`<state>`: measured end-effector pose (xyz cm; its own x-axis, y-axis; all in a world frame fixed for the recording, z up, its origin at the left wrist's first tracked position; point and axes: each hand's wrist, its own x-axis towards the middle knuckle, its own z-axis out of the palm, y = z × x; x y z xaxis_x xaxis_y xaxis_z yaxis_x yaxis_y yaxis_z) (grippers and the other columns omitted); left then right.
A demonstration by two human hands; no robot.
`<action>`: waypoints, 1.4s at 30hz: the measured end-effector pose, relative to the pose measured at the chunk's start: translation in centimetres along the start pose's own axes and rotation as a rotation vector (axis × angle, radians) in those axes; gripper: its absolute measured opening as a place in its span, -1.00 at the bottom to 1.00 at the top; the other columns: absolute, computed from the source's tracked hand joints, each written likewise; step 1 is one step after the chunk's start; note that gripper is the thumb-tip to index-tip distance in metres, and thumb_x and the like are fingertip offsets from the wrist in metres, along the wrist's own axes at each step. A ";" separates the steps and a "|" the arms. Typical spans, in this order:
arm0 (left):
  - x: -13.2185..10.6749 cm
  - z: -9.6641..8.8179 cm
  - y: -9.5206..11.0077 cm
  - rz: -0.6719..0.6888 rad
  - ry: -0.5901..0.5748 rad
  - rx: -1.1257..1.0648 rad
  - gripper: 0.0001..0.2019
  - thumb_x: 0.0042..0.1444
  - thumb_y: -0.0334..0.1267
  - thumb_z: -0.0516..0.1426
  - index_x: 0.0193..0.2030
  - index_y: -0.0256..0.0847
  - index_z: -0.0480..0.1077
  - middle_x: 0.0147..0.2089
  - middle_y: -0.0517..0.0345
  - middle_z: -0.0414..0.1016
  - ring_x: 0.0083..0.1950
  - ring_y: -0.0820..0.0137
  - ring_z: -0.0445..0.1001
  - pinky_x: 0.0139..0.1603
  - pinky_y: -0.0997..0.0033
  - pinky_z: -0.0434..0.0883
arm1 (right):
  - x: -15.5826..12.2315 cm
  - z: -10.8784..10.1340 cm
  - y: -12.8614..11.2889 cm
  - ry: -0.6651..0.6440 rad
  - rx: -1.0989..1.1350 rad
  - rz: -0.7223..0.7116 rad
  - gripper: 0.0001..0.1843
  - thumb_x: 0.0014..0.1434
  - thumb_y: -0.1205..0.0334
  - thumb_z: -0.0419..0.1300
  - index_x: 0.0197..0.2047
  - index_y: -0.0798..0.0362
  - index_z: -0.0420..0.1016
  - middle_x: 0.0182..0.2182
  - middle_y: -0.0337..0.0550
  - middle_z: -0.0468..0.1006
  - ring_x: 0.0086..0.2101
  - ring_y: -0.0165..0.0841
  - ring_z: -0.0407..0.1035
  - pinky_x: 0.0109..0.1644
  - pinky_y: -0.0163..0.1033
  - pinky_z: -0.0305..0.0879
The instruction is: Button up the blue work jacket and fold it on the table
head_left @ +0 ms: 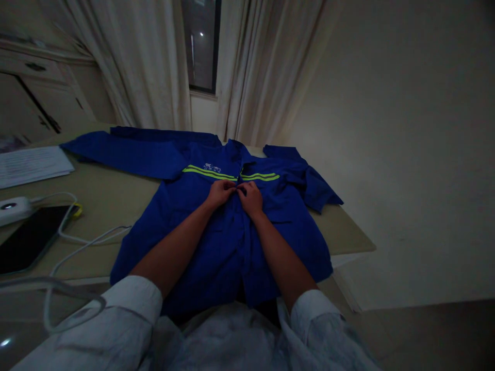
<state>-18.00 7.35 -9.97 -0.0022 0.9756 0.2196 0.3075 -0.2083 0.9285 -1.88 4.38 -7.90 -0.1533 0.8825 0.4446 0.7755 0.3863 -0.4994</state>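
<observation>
Blue work jacket (216,226) lies flat, front side up, on the bench (104,198), collar away from me, hem hanging over the near edge toward my lap. Both sleeves are spread outward; the one on my left stretches across the bench top, the one on my right is folded near the far corner. A yellow-green reflective stripe (209,173) runs across the chest of the jacket, broken at the centre opening. My left hand (220,194) and right hand (250,199) meet on the jacket's centre line, just below that stripe, fingertips touching each other. Each hand is curled, fingers pinching the front edge of the jacket on its own side of the opening; I cannot tell whether a button or snap sits between the fingers, light too dim. Both forearms rest along the jacket's lower front. Left of the jacket: a dark phone (31,238) lying flat, a white cable (91,238) looping beside it, a small white device (13,210), and a stack of papers (33,165) further back. Beyond the jacket's collar: pale curtains (154,67) framing a dark window (201,46).
</observation>
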 end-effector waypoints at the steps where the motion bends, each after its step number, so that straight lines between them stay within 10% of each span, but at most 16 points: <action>1: 0.0 0.0 0.1 -0.001 -0.001 0.000 -0.81 0.07 -0.35 0.30 -0.14 -0.29 0.64 -0.12 -0.02 0.72 -0.07 0.23 0.67 0.08 0.23 0.56 | 0.0 -0.1 -0.1 0.001 -0.006 0.000 -0.82 0.37 0.22 0.19 -0.08 -0.04 0.64 -0.11 -0.10 0.49 -0.15 -0.25 0.45 -0.03 -0.20 0.39; 19: 0.7 -0.1 0.8 -0.201 0.019 -0.175 -0.85 -0.03 -0.19 0.30 -0.41 -0.24 0.59 -0.37 0.10 0.65 -0.24 0.28 0.59 -0.11 0.34 0.49 | -0.4 0.1 -1.3 -0.036 -0.284 -0.175 -0.73 0.51 0.18 0.04 -0.08 0.00 0.57 -0.08 0.02 0.54 -0.19 -0.23 0.46 -0.14 -0.23 0.23; 26: 0.7 -0.6 1.0 -0.244 -0.016 -0.220 -0.73 -0.02 -0.07 0.25 -0.55 -0.21 0.41 -0.56 0.21 0.41 -0.45 0.40 0.37 -0.39 0.44 0.30 | -0.2 0.1 -0.9 -0.014 -0.134 -0.169 -0.75 0.50 0.18 0.07 0.00 -0.02 0.59 -0.06 -0.01 0.54 -0.13 -0.22 0.46 -0.01 -0.23 0.25; 42: 0.1 -0.8 1.2 -0.136 -0.008 -0.123 -0.70 0.03 -0.04 0.22 -0.51 -0.24 0.46 -0.53 0.22 0.40 -0.37 0.36 0.38 -0.31 0.42 0.27 | 0.2 0.4 0.1 -0.018 0.068 -0.133 -0.84 0.26 0.25 0.27 -0.08 0.04 0.51 -0.21 -0.19 0.53 -0.26 -0.32 0.40 -0.12 -0.27 0.30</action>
<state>-18.41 7.16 -8.62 -0.0277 0.9958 0.0877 0.1859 -0.0811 0.9792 -2.03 4.68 -8.15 -0.2629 0.8268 0.4972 0.7043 0.5167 -0.4868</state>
